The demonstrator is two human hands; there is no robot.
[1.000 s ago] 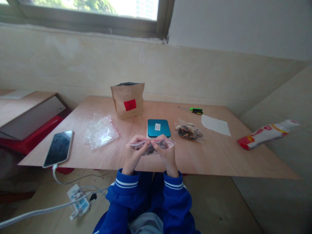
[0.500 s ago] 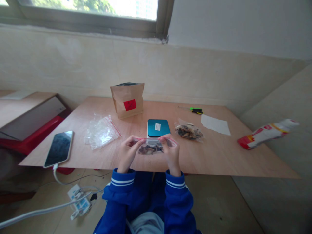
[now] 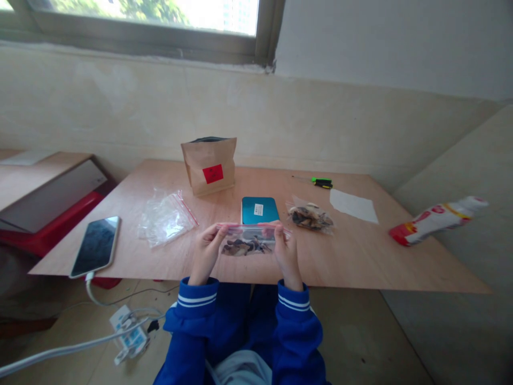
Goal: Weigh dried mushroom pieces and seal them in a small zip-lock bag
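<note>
A small clear zip bag (image 3: pixel 248 241) with a red seal strip, holding dark dried pieces, was held up just above the near edge of the wooden table (image 3: pixel 360 256), stretched level between both hands. The left hand (image 3: pixel 206 254) pinched the bag's upper left corner between thumb and fingertips, and the right hand (image 3: pixel 285 251) pinched the upper right corner the same way; the rest of each hand's fingers were curled in behind the bag. Both wrists came out of blue sleeves with white stripes.

Just behind the bag a teal digital scale (image 3: pixel 259 209) lay flat on the table, a small white label on its top. To its right, close by, lay a second clear bag of dried pieces (image 3: pixel 310 216). To the left of the hands lay a loose heap of empty zip bags (image 3: pixel 166 218), and beyond them, at the table's left near corner, a smartphone (image 3: pixel 96 246) lay face up with a white cable plugged in. Farther back stood a brown paper pouch (image 3: pixel 209 166) with a red label, upright and open at the top. On the far right of the table lay a sheet of white paper (image 3: pixel 353 206) and, behind it, a green-handled screwdriver (image 3: pixel 320 182). A red and white packet (image 3: pixel 436 219) lay off the table to the right.
</note>
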